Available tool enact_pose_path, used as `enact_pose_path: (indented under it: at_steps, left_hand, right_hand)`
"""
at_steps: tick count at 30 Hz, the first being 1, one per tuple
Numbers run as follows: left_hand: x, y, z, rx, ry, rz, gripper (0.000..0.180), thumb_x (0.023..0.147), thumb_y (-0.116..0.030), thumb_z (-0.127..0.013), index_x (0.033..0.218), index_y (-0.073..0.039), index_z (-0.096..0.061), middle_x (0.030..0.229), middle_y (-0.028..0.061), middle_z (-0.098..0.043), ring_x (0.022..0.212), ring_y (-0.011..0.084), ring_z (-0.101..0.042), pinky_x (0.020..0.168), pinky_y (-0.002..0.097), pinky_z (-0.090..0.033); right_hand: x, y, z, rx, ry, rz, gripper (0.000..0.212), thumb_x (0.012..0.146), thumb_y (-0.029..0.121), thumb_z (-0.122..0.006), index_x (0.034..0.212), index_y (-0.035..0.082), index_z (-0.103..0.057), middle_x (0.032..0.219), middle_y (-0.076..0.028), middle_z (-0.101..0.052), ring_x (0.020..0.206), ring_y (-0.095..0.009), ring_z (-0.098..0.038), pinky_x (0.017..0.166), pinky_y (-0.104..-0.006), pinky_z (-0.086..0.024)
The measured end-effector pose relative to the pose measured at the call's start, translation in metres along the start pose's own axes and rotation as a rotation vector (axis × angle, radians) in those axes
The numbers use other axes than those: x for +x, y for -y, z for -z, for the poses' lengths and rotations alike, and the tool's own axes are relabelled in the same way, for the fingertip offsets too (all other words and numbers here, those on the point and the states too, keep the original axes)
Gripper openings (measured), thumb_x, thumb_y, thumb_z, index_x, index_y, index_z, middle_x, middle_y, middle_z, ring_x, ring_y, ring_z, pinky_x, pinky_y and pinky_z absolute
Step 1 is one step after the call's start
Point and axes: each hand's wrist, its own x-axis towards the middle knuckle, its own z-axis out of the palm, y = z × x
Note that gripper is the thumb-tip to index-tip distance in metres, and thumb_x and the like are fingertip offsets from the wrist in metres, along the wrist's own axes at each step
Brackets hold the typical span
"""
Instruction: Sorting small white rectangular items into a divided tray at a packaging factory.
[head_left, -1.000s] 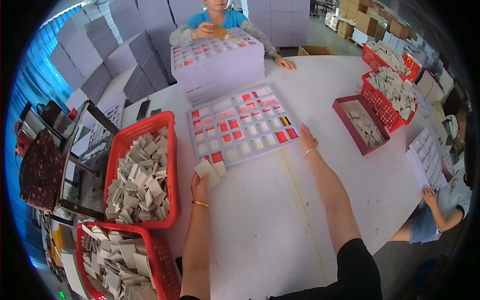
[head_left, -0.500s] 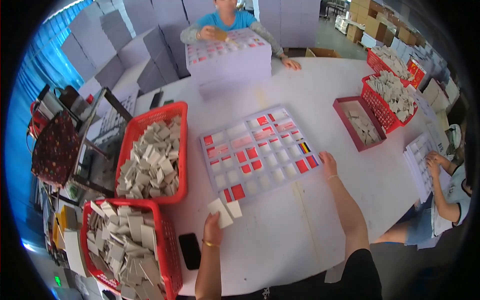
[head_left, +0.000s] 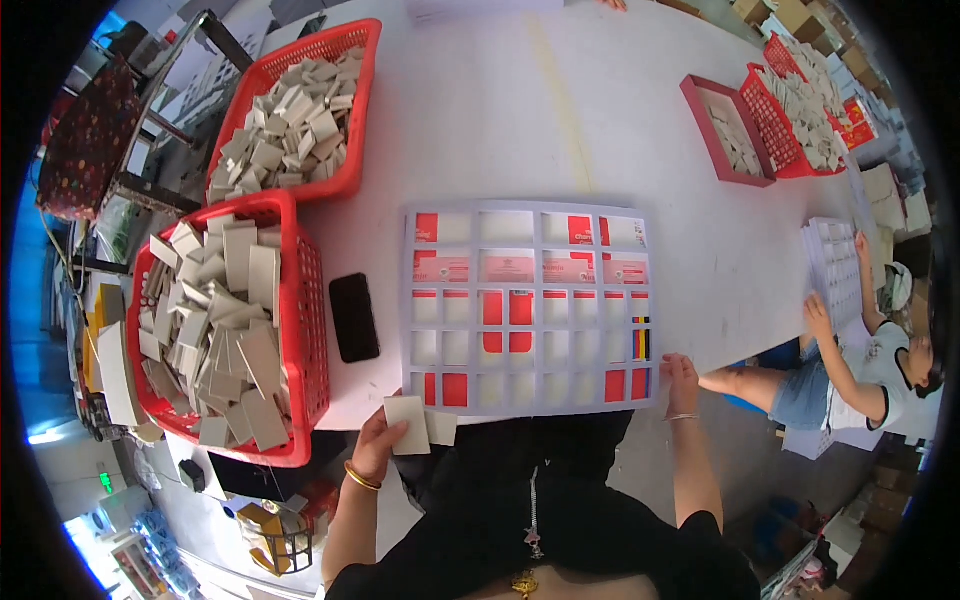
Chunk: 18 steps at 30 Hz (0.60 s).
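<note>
My left hand pinches a few off-white square cardboard pieces, fanned out, below the near left corner of a white compartment tray. The tray lies at the table's near edge, close to my body. Its cells show red and pink printed parts and white bottoms; one at the right carries black, yellow and red stripes. Closed at the tray's near right edge are the bent fingers of my right hand; its fingertips are partly hidden.
Two red plastic baskets heaped with grey-white cardboard pieces stand on the left, a black phone beside them. Far right are a dark red box and more red baskets. A seated co-worker handles stacked trays.
The tray has come toward me and turned square to my body. Both hands are nearer my body, the left still holding the cardboard pieces. My view has tilted down.
</note>
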Motion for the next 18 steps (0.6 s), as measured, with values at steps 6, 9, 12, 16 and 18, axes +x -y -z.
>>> enact_pose_path:
  at_steps: [6, 9, 12, 16, 18]
  left_hand:
    - [-0.025, 0.020, 0.023, 0.049, 0.028, 0.056, 0.044, 0.084, -0.006, -0.055, 0.127, -0.001, -0.046, 0.112, 0.0058, -0.059, 0.101, 0.0153, -0.056, 0.090, 0.0305, -0.042]
    - [-0.021, 0.019, 0.013, 0.138, -0.143, -0.227, 0.029, 0.085, -0.006, -0.057, 0.113, 0.000, -0.054, 0.103, 0.0042, -0.061, 0.093, 0.0130, -0.058, 0.084, 0.0275, -0.045]
    - [-0.014, 0.002, -0.020, 0.236, -0.143, -0.367, 0.025, 0.087, -0.010, -0.057, 0.110, 0.000, -0.056, 0.095, 0.0022, -0.061, 0.083, 0.0090, -0.055, 0.074, 0.0244, -0.045]
    - [0.019, -0.001, -0.067, 0.310, -0.026, -0.242, 0.023, 0.087, -0.012, -0.060, 0.106, 0.001, -0.058, 0.089, 0.0019, -0.061, 0.078, 0.0072, -0.055, 0.069, 0.0221, -0.046]
    - [0.029, -0.004, -0.089, 0.300, 0.005, -0.442, 0.028, 0.087, -0.008, -0.060, 0.112, 0.001, -0.053, 0.090, 0.0033, -0.060, 0.080, 0.0083, -0.057, 0.070, 0.0231, -0.048]
  right_hand:
    - [-0.015, 0.008, 0.003, -0.044, 0.072, 0.046, 0.025, 0.091, 0.021, -0.055, 0.102, 0.000, -0.055, 0.092, -0.006, -0.062, 0.082, -0.013, -0.059, 0.079, -0.0273, -0.045]
    - [-0.005, 0.013, 0.000, -0.503, -0.126, 0.560, 0.036, 0.085, 0.018, -0.059, 0.113, -0.002, -0.049, 0.102, -0.010, -0.060, 0.094, -0.018, -0.057, 0.087, -0.0325, -0.042]
    - [-0.025, 0.074, -0.036, -0.331, 0.102, 0.441, 0.032, 0.083, 0.015, -0.059, 0.112, 0.004, -0.052, 0.103, -0.008, -0.059, 0.097, -0.017, -0.056, 0.086, -0.0324, -0.043]
    - [-0.067, 0.136, -0.109, -0.315, 0.719, 0.547, 0.029, 0.084, 0.013, -0.059, 0.111, 0.005, -0.053, 0.100, -0.004, -0.060, 0.079, -0.011, -0.056, 0.069, -0.0244, -0.045]
    - [-0.092, 0.156, -0.144, -0.269, 0.910, 0.548, 0.030, 0.082, 0.013, -0.061, 0.110, 0.004, -0.053, 0.099, -0.005, -0.060, 0.075, -0.012, -0.056, 0.066, -0.0250, -0.046]
